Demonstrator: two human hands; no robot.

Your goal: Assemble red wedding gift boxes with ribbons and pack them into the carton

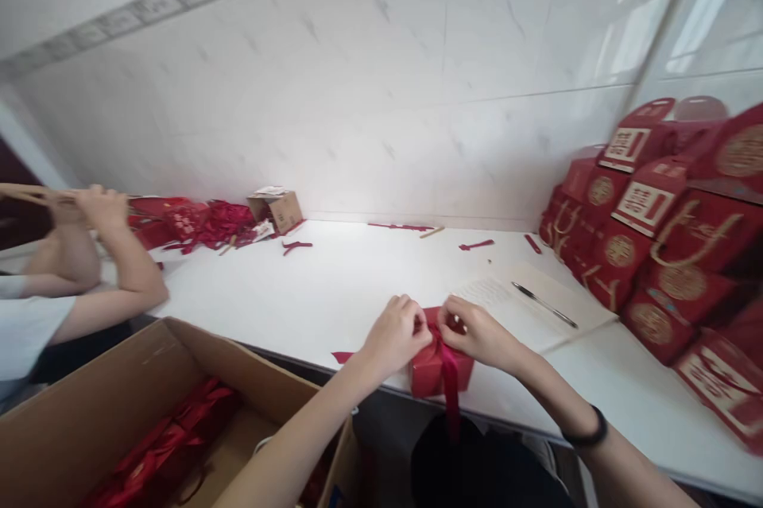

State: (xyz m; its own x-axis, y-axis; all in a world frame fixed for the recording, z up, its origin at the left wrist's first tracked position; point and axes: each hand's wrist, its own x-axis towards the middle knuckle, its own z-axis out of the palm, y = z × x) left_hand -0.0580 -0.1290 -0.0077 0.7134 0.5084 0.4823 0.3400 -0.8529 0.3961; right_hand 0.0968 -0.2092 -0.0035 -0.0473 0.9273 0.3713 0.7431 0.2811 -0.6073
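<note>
A small red box (424, 375) is placed at the near edge of the white worktop (310, 285), between the left hand (396, 333) and the right hand (477, 333). By both hands the dark red ribbon (451, 389) appears to be pinched above the box, each grip being closed with the thumb against the fingers.

As far as can be judged, the wrapping is already done: the box is closed, and the ribbon is brought to its top, with one tail hanging down the front. The bow seems to be only partly formed; its tightening and the arranging of its loops are probably left. Whether a knot is made under the fingers cannot be told.

In the cardboard carton (89, 401), shiny red pieces (172, 440) are seen, which may be finished ones. At the right, red gift boxes (620, 251) are piled.
</note>
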